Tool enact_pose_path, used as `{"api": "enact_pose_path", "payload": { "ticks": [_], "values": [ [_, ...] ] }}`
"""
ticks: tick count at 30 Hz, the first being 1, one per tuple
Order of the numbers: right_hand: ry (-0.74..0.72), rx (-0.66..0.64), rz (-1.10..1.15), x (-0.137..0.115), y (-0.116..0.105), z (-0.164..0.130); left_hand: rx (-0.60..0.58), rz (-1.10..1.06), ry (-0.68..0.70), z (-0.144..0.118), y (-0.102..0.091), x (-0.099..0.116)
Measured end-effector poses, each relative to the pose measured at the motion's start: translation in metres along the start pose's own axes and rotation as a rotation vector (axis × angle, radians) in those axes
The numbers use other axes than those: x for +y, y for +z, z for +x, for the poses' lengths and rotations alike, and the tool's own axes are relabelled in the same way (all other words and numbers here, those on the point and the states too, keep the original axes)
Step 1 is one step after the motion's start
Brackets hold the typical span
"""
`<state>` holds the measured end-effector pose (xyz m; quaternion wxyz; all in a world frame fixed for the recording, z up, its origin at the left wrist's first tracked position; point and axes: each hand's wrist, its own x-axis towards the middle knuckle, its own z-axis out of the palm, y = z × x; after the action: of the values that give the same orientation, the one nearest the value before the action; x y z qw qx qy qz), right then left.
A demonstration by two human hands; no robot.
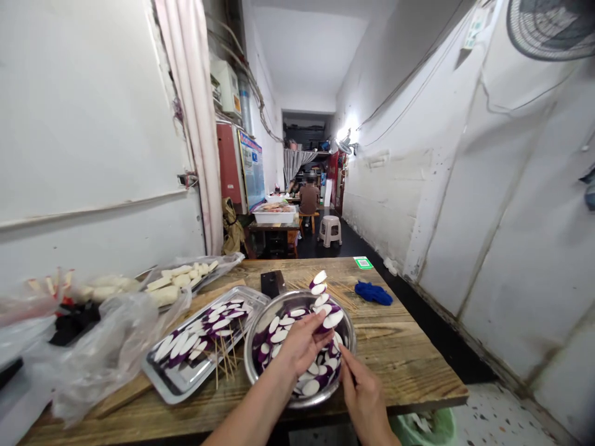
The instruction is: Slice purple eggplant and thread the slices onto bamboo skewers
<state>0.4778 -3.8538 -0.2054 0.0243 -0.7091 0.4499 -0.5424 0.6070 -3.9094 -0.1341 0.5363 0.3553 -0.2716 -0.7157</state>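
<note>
Fingers of my right hand [365, 390] pinch near the rim of the round steel bowl [346, 328], what they grip I cannot tell. My left hand [302, 341] closes on a thin wooden skewer of purple-skinned eggplant slices [321, 296] — held above the bowl. Left of it lies a rectangular steel tray [176, 381] of finished skewers; farther back on the wooden table [409, 359] — a blue cloth [373, 293].

The bowl [260, 365] and tray [174, 387] were shiny metal, the table [409, 365] rough matt wood, the bags [106, 353] glossy plastic.
</note>
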Motion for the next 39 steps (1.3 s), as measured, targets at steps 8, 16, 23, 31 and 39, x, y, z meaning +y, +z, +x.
{"api": "enact_pose_path", "payload": {
  "ticks": [8,16,23,31,39],
  "values": [
    [-0.045,0.043,0.012,-0.004,0.006,0.007,0.13,0.0,-0.052,0.0,0.008,-0.006],
    [-0.012,0.075,0.046,-0.003,0.006,0.011,0.115,0.019,0.005,0.006,0.012,0.003],
    [0.036,0.015,0.072,-0.001,0.005,0.01,0.174,-0.002,0.075,0.019,0.01,0.005],
    [0.047,-0.027,0.082,-0.002,0.003,0.009,0.138,0.062,0.092,0.02,0.011,0.012],
    [0.035,-0.012,0.103,-0.004,0.004,0.007,0.152,0.101,0.079,0.024,0.008,0.012]
  ]
}}
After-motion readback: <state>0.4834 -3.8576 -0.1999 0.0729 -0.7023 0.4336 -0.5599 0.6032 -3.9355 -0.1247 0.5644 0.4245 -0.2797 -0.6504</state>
